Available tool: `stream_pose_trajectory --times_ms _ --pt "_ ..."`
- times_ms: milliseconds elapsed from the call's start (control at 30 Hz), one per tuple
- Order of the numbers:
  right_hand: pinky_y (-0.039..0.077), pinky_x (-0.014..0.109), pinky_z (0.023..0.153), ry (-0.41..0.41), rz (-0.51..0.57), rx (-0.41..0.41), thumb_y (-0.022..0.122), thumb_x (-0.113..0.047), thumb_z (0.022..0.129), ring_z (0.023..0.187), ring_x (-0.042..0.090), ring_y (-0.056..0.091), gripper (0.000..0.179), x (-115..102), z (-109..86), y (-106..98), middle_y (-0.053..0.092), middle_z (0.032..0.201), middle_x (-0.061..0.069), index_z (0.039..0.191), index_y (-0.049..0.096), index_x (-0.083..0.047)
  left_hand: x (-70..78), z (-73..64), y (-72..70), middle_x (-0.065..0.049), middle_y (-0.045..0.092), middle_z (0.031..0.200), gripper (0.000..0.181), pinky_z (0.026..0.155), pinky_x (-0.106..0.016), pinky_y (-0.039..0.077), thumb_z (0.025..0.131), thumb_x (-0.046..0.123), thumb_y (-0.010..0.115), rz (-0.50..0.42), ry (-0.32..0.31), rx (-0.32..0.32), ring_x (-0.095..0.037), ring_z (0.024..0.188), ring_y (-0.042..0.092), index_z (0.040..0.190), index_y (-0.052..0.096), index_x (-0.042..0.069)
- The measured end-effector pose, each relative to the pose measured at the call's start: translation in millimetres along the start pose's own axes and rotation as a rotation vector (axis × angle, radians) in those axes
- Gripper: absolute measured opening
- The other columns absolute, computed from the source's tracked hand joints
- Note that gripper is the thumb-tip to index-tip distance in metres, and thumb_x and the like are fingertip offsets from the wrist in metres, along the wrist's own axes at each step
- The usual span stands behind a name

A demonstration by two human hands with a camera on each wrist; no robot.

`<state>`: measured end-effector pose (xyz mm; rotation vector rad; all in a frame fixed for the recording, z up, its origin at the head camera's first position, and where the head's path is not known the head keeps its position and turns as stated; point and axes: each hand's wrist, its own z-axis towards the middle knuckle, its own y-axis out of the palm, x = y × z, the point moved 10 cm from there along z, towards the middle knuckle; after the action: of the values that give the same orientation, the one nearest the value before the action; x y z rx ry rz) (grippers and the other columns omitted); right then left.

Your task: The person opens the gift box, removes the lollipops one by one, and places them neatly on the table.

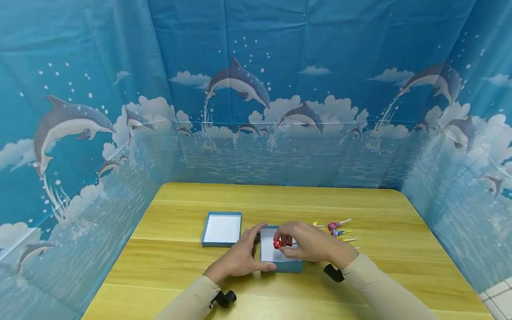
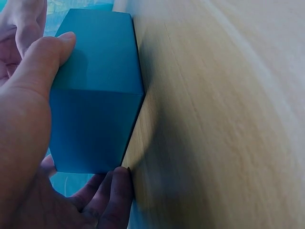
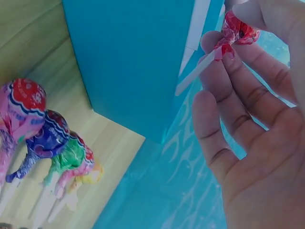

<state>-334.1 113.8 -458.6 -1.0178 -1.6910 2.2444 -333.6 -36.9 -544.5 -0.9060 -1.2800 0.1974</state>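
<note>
A blue open-topped box (image 1: 292,266) with a white inside stands on the table. My left hand (image 1: 239,257) holds it from the left. In the left wrist view its thumb lies on one face of the box (image 2: 95,131), with the other fingers at the far end. Over the opening, my right hand (image 1: 314,244) pinches a red-wrapped lollipop (image 1: 277,244) between thumb and fingers. The right wrist view shows its white stick (image 3: 195,74) pointing down and left, close to the box's rim. Left of the box, the shallow blue lid (image 1: 222,228) lies with its white inside up.
Several wrapped lollipops lie right of the box, partly behind my right arm, among them a pink one (image 1: 333,226), a blue one (image 1: 337,232) and, in the right wrist view, a green one (image 3: 71,155). Dolphin-print curtains (image 1: 258,108) hang beyond the wooden table (image 1: 171,270).
</note>
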Motion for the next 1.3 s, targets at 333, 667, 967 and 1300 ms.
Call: stream_pose_trajectory --times_ms 333,667,967,1300 --pt "0.056 0.024 0.077 0.021 -0.005 0.026 0.080 -0.015 0.109 0.087 0.013 0.067 0.015 6 -9.5 -11 0.072 0.102 -0.011 0.123 0.081 -0.016 0.3 1.5 -1.2 -0.019 0.051 0.168 0.122 0.111 -0.051 0.056 0.098 0.063 0.092 0.009 0.008 0.001 -0.024 0.132 0.062 0.188 0.020 0.022" --pt "0.057 0.023 0.077 0.038 -0.014 0.063 0.081 -0.011 0.108 0.084 0.008 0.066 0.017 22 -34.5 -20 0.070 0.099 -0.015 0.123 0.080 -0.019 -0.4 1.1 -1.9 -0.021 0.051 0.170 0.122 0.112 -0.054 0.056 0.097 0.063 0.092 0.014 0.005 0.002 -0.026 0.133 0.062 0.188 0.020 0.023" --pt "0.062 0.033 0.078 0.113 -0.033 0.103 0.082 -0.010 0.105 0.087 0.000 0.064 0.020 43 -62.4 -30 0.072 0.099 -0.018 0.124 0.082 -0.015 -1.9 -1.6 -2.4 -0.021 0.049 0.171 0.122 0.117 -0.060 0.056 0.097 0.062 0.093 -0.001 -0.005 -0.002 -0.031 0.140 0.063 0.188 0.020 0.025" --pt "0.060 0.031 0.075 0.145 -0.047 0.142 0.083 -0.003 0.101 0.086 -0.002 0.062 0.025 69 -99.8 -43 0.072 0.098 -0.016 0.123 0.080 -0.014 0.9 -2.3 -3.0 -0.021 0.049 0.173 0.122 0.119 -0.062 0.055 0.098 0.063 0.091 0.007 -0.003 -0.013 -0.034 0.145 0.063 0.188 0.019 0.025"
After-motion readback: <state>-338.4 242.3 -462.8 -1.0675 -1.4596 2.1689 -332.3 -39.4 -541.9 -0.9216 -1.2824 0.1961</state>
